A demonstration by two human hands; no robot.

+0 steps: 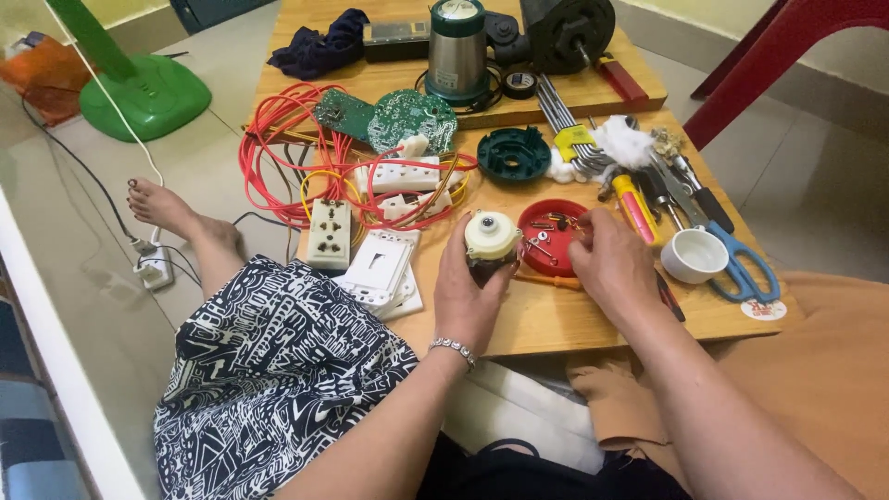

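Note:
My left hand (470, 294) grips a small motor part with a cream round cap (491, 235), held upright over the wooden table (556, 315). My right hand (611, 261) reaches with pinched fingertips into a red round lid (540, 224) that holds several small screws and washers. Whether the fingers hold a screw I cannot tell. Both hands are close together near the table's front edge.
Red wires (287, 148), white sockets (330, 233), green circuit boards (412, 118), a dark green ring (514, 154), hex keys (560, 116), screwdrivers (634, 206), a white cup (694, 255) and blue scissors (745, 268) crowd the table. A green fan base (143, 97) stands on the floor at left.

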